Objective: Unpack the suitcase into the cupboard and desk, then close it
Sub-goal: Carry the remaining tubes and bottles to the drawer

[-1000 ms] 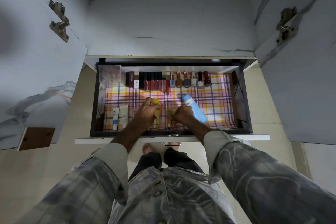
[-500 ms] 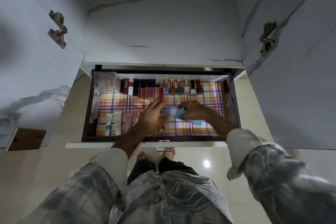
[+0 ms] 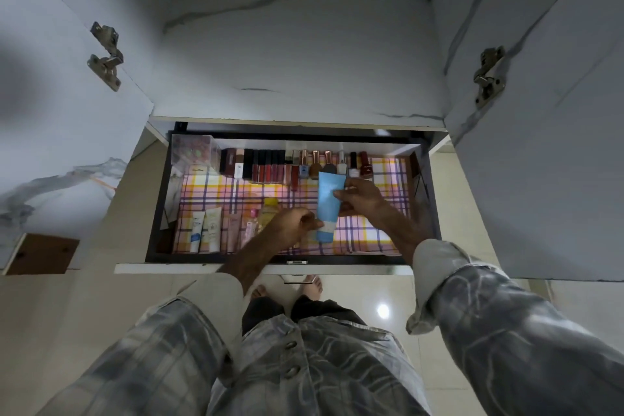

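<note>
An open cupboard drawer (image 3: 423, 199) lined with plaid paper lies below me. A light blue tube (image 3: 328, 203) is held upright over the drawer's middle. My right hand (image 3: 361, 196) pinches its upper part. My left hand (image 3: 292, 224) grips its lower end by the cap. A row of lipsticks and nail polish bottles (image 3: 297, 165) stands along the back wall. White and pink tubes (image 3: 211, 228) and a yellow bottle (image 3: 268, 213) lie at the front left, beside my left hand.
A clear plastic box (image 3: 192, 150) sits in the drawer's back left corner. Both cupboard doors (image 3: 547, 132) stand open on either side, with hinges showing. The shelf (image 3: 304, 78) above the drawer is bare marble-patterned board. My feet stand under the drawer front.
The blue tube rose from lying at the drawer's front right to upright over the middle. My left hand left the yellow bottle and took the tube's lower end.
</note>
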